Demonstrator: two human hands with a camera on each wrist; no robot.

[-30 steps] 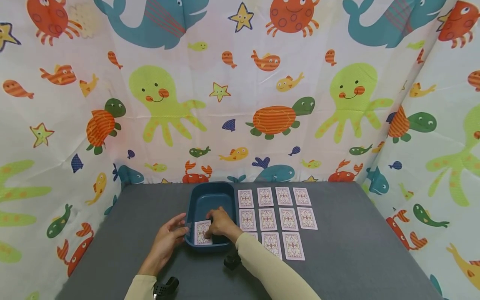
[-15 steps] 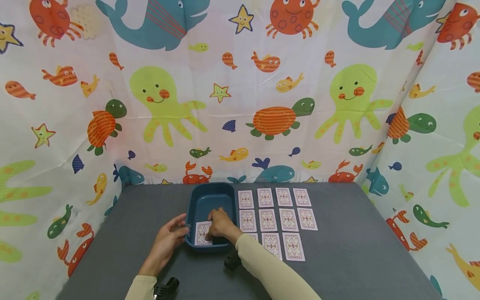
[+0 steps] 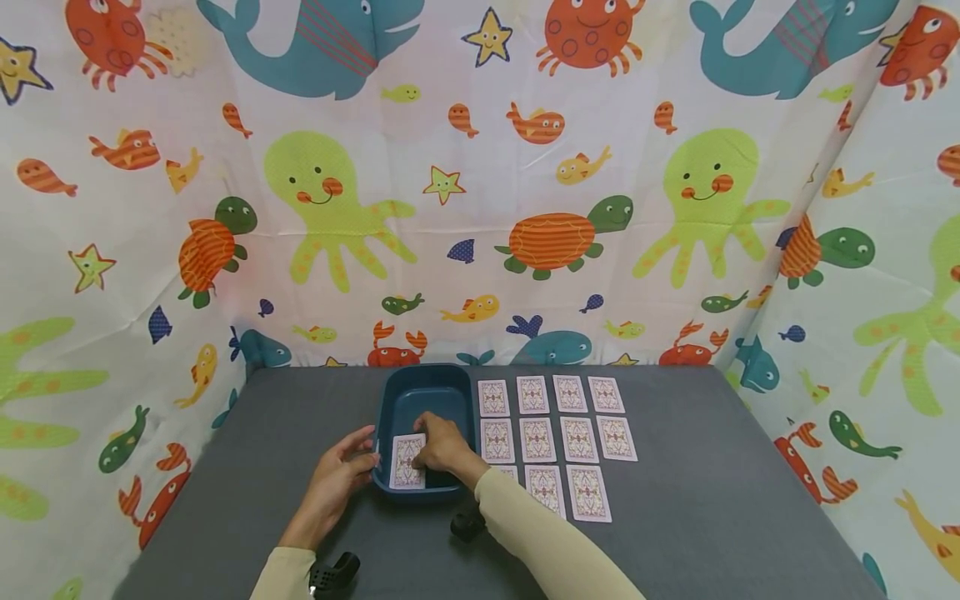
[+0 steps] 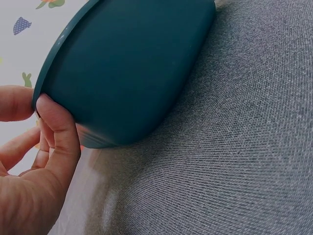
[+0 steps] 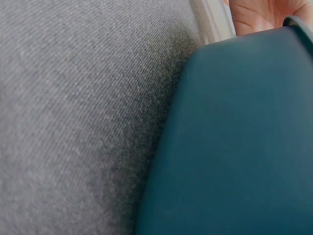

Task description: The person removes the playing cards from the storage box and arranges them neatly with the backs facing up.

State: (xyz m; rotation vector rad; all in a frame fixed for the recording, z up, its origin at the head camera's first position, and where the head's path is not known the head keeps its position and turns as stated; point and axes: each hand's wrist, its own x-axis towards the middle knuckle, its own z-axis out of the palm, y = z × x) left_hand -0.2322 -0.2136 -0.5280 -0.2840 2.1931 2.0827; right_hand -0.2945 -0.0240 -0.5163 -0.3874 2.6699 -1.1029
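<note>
A dark blue tray stands on the grey table, tilted by neither hand as far as the head view shows. My left hand pinches its left rim; in the left wrist view the thumb presses the outer side of the tray. Inside the tray, at its near left, is a face-down playing card with a patterned back. My right hand reaches over the near wall and holds that card at its right edge with curled fingers. Whether more cards lie beneath is hidden. The right wrist view shows only the tray's outside, not the right fingers.
Right of the tray, face-down cards lie in rows on the grey table. My right forearm partly covers the nearest row. A curtain printed with sea animals hangs behind and at both sides.
The card in the tray has shifted slightly, its far edge now farther from me, with the right fingers still at it. My left hand stays on the rim.
</note>
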